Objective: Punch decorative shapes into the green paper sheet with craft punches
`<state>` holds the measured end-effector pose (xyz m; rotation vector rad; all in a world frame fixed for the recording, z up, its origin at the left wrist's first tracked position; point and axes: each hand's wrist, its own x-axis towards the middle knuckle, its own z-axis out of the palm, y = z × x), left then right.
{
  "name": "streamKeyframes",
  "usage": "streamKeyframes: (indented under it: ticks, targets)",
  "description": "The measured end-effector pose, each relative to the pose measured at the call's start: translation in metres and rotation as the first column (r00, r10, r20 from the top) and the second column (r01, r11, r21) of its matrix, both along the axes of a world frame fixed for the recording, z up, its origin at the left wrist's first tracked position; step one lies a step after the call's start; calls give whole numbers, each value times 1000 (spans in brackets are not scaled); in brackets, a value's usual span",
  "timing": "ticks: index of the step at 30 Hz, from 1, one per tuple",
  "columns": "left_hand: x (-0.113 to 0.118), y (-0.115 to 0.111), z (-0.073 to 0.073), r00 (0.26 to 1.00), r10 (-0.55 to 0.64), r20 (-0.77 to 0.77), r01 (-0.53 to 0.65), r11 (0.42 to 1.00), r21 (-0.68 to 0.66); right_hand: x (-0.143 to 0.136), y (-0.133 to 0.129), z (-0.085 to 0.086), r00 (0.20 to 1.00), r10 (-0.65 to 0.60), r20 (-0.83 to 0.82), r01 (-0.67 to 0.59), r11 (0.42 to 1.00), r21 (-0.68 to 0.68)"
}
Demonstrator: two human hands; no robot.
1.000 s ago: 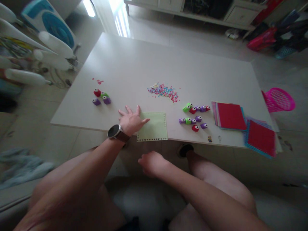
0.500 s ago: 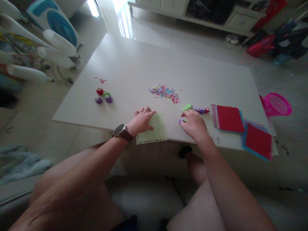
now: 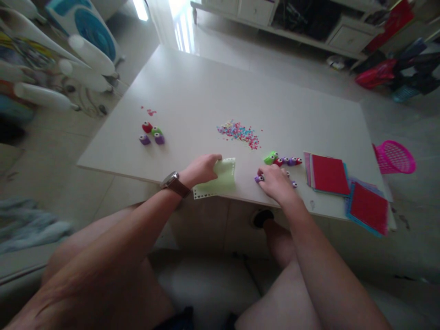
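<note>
The pale green sheet [image 3: 225, 178] lies just below the middle of the frame, at the near edge of the white table [image 3: 192, 91], with its lower left corner reaching past that edge. Dark-looking shapes run along its lower left border, and more holes show along its top. The left hand [image 3: 201, 169] is drawn in and pinches the sheet near its upper edge; a watch [image 3: 173, 183] with a brown strap sits on that wrist.

Right of centre, the right hand [image 3: 275, 181] is curled downward over small pieces with eye-like tops. A purple piece [image 3: 258, 178] shows at its fingertips, but from here I can't tell whether the fingers grip it or merely touch it. Just above that hand, a green piece [image 3: 270, 159] heads a short row of red and purple ones.

Above the sheet, near the centre of the frame, colourful confetti [image 3: 239, 132] is scattered in a band. Left of centre, a red piece [image 3: 147, 128] stands grouped with one green and two purple, and a few pink bits [image 3: 151, 112] lie above them.

Toward the right, one red-topped stack [image 3: 328, 174] lies near another red-topped stack [image 3: 368, 208], with a pink basket [image 3: 395, 157] beyond the table's right edge. A white cabinet [image 3: 256, 11] runs along the top.
</note>
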<state>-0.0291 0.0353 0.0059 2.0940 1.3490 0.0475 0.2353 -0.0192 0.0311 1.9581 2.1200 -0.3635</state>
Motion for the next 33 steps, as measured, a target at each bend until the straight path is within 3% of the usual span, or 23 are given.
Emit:
streamKeyframes:
  ticks: [6,12,21,33]
  targets:
    - [1,2,-2,996,69,55,-64,995,-79,-10,1,2,987,-10,-161,7,1000,-20]
    - [5,2,8,998,63,1,-63,987,-146,-20,2,-4,957,-7,-288,11,1000,13]
    - [3,7,-9,996,60,62,-54,993,-104,-20,2,-11,948,-35,-316,30,999,-23]
    - [5,5,-2,995,84,61,-77,992,-101,-33,-2,-7,923,43,-382,-67,996,-51]
